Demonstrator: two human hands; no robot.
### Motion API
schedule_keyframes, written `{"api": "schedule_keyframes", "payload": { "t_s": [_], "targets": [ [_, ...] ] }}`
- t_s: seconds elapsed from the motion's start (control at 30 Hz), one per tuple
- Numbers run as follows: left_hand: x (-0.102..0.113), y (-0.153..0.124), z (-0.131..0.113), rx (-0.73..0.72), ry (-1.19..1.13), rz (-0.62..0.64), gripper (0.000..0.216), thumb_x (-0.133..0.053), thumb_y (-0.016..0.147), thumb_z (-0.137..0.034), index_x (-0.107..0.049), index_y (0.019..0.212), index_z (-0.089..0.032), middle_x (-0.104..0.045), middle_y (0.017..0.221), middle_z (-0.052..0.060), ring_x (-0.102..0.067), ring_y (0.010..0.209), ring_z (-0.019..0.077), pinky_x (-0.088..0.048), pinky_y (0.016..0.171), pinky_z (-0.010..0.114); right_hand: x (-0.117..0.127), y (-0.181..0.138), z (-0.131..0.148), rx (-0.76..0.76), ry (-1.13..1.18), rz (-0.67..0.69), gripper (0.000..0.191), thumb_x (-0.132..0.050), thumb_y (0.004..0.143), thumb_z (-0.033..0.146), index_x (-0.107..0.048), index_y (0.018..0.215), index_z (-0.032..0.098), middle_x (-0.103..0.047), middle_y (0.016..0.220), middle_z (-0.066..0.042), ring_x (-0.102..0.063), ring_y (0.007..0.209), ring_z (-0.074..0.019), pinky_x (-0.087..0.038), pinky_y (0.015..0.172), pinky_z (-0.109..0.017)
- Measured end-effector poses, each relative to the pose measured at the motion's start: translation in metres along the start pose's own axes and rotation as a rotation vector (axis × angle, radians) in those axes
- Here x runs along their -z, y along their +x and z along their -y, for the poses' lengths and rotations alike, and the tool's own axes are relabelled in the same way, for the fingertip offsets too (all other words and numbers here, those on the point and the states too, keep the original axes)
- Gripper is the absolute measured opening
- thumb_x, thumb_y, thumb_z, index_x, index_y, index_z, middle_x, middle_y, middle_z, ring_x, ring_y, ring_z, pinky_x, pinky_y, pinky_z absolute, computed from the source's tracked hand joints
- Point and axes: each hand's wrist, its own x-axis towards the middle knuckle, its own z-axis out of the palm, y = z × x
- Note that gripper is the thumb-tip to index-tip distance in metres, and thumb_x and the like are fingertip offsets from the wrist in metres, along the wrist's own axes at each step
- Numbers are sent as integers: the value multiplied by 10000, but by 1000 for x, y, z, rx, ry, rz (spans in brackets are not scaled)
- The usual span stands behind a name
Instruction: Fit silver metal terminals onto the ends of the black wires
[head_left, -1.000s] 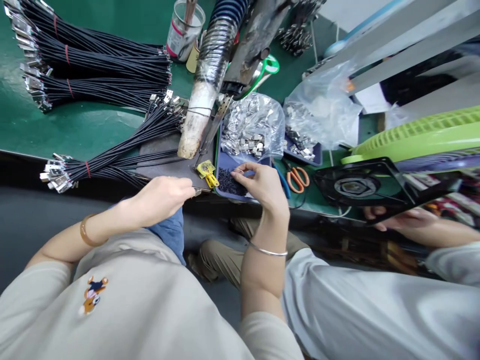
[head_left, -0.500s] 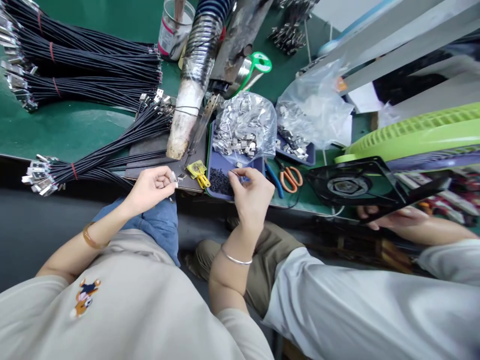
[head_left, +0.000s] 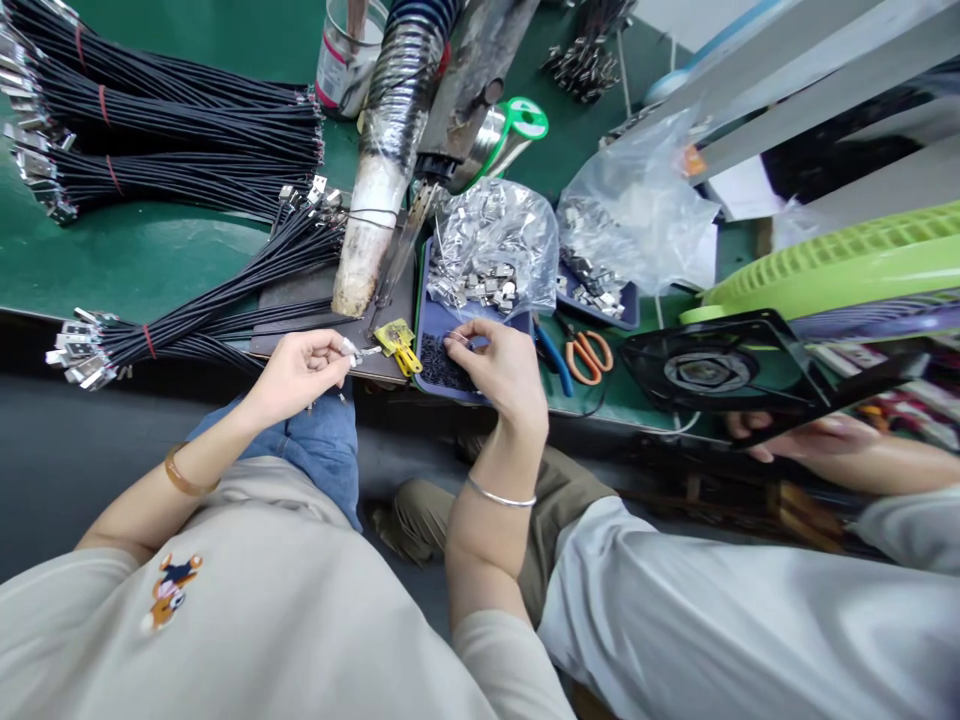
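Note:
My left hand (head_left: 300,372) is closed in a pinch on a small metal terminal (head_left: 351,349) at the bench's front edge, beside a yellow clip (head_left: 399,345). My right hand (head_left: 502,365) hovers over a dark blue tray (head_left: 427,325) holding a heap of tiny black pieces (head_left: 438,364); its fingertips pinch something too small to name. Behind the tray lies a clear bag of metal terminals (head_left: 491,250).
Bundles of black wires with metal ends (head_left: 187,310) cover the green bench (head_left: 135,255) at left. A wrapped hose (head_left: 382,150), a solder spool (head_left: 517,122), orange scissors (head_left: 589,355), a second bag (head_left: 630,220) and a black fan (head_left: 712,370) held by another person's hand (head_left: 795,440) stand around.
My left hand drew back from the bench edge and turned palm up, the terminal now showing at its fingertips. My right hand stayed over the blue tray, shifting slightly left.

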Motion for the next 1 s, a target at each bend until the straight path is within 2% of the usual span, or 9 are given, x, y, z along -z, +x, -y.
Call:
{"api": "schedule_keyframes", "payload": {
  "t_s": [0.1,0.2,0.23,0.3,0.4,0.47,0.6,1.0],
  "targets": [
    [-2,0,3,-18,27,-33,144,-695,679,-253,-625,701,-130,-551,560,-29,-429,466,41,-315,454,163,-7,-15,8,-33,180,-210,114,-633,731,301,-596,679,207,-512,538,63,-362,459,-88,-311,545,-264],
    [-5,0,5,-60,43,-79,149,-686,669,-255,-603,675,-132,-507,555,-46,-381,472,31,-289,463,163,-19,-38,25,11,494,-422,160,-644,750,353,-583,713,210,-629,675,14,-503,553,-106,-374,547,-243],
    [-6,-1,5,-70,51,-90,149,-683,667,-256,-606,681,-129,-521,575,-40,-389,484,33,-301,473,165,-24,-46,32,29,588,-424,166,-665,748,355,-592,722,209,-649,705,4,-553,603,-116,-400,560,-237],
    [-8,-2,6,-83,82,-102,151,-672,674,-262,-615,700,-124,-566,627,-18,-423,512,41,-334,499,171,-35,-60,46,30,700,-340,157,-706,743,341,-627,744,206,-647,703,9,-563,616,-111,-397,542,-222],
    [-9,-5,6,-104,151,-110,146,-650,697,-268,-613,708,-127,-578,641,-9,-452,533,56,-364,519,180,-50,-73,62,31,741,-195,126,-697,781,319,-674,777,195,-665,758,0,-498,558,-81,-347,491,-217],
    [-10,-6,6,-126,175,-108,134,-638,710,-265,-597,701,-138,-569,637,-13,-466,547,64,-380,525,181,-57,-77,68,41,733,-156,122,-672,810,307,-685,801,185,-673,793,-5,-424,504,-57,-301,464,-222],
    [-12,-7,6,-164,189,-100,97,-618,721,-238,-572,705,-154,-556,635,-23,-482,556,72,-393,521,177,-61,-78,70,23,691,-138,122,-661,813,294,-677,852,179,-617,685,41,-281,430,-30,-212,437,-224],
    [-9,-10,6,-214,308,-54,94,-596,750,-205,-579,681,-144,-543,628,-22,-441,560,68,-352,515,178,-62,-80,72,63,605,-121,133,-650,820,311,-668,851,183,-631,684,42,-279,424,-31,-226,431,-221]
  ]
}}
